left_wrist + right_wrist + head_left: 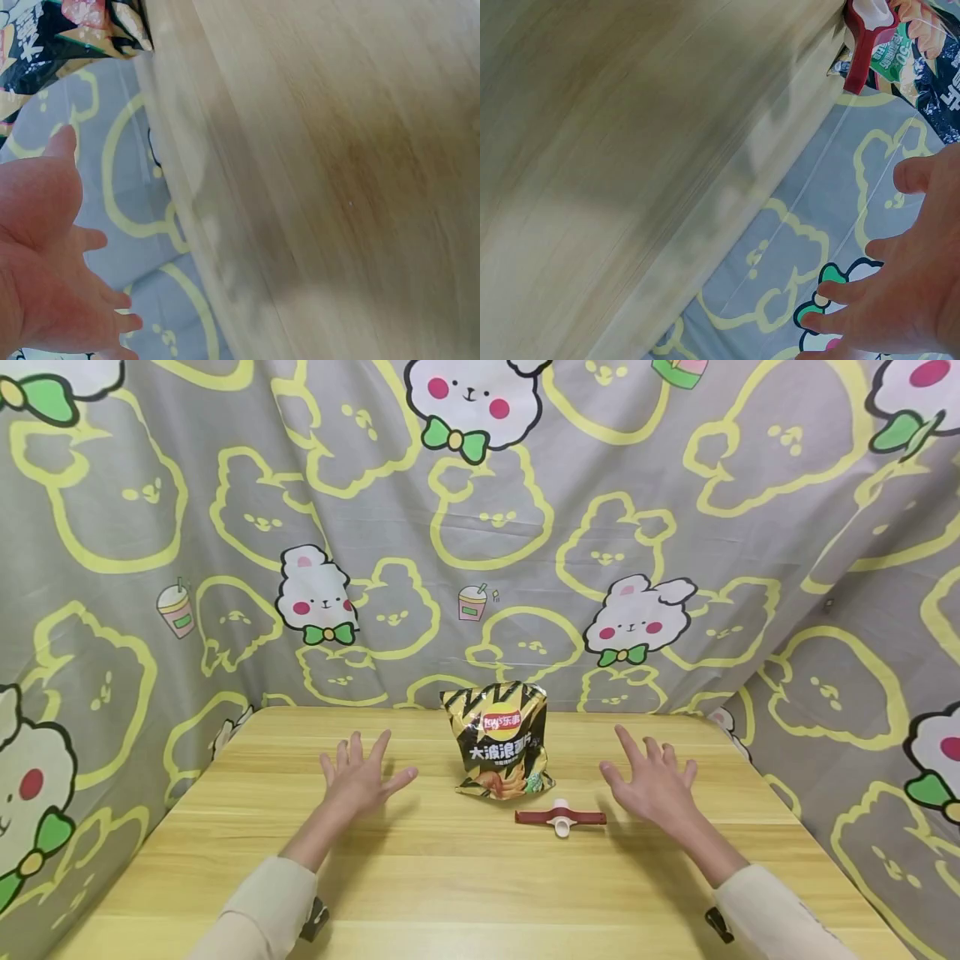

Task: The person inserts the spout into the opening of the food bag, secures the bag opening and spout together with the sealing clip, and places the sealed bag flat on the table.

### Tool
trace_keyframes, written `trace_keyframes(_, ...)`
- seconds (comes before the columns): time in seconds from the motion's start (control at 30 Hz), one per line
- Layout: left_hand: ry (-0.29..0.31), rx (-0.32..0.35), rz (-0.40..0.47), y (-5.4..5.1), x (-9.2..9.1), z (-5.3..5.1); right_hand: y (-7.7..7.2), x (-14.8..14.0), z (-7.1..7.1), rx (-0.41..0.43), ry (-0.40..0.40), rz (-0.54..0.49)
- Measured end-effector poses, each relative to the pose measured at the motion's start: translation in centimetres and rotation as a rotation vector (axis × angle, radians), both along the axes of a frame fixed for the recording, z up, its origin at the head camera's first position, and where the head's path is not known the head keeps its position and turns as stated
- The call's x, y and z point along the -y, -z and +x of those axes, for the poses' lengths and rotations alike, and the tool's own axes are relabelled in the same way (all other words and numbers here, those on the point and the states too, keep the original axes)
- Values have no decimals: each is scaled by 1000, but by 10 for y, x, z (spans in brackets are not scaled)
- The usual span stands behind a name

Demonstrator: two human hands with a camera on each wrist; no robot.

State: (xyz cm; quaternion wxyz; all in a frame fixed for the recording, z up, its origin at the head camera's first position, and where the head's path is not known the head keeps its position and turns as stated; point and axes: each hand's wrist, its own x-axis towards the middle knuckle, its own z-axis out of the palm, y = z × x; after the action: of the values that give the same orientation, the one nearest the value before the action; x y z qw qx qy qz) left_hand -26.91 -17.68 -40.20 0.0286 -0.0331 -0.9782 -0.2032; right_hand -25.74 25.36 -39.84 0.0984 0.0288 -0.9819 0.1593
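Both your hands hover over the tabletop (450, 881), fingers spread and extended. Your left hand (360, 781) is to the left of the bag (495, 745), its thumb pointing toward it but well apart. Your right hand (656, 781) is on the other side, nearest the clip (536, 817), with its thumb and index finger apart from each other. The bag stands upright between your hands, toward the far side of the tabletop, its black and yellow front with the red logo facing you. Just in front of its base, a little to the right, the clip lies crosswise: a dark red bar with a pale round spout at its middle. Pale sleeves (273, 897) cover your forearms, and a small black piece (315, 920) shows by each cuff. Around the tabletop hangs a grey curtain (517, 556) with yellow animal outlines, white rabbits in green bows and pink cups.
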Motion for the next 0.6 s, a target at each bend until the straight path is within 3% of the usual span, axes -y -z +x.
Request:
trace_keyframes(0.4, 59, 35, -18, -5, -12, 0, -4, 14, 2, -48, -23, 3)
trace_keyframes(0.6, 88, 37, -11, -10, -20, 2, -3, 23, 0, -46, -44, -80)
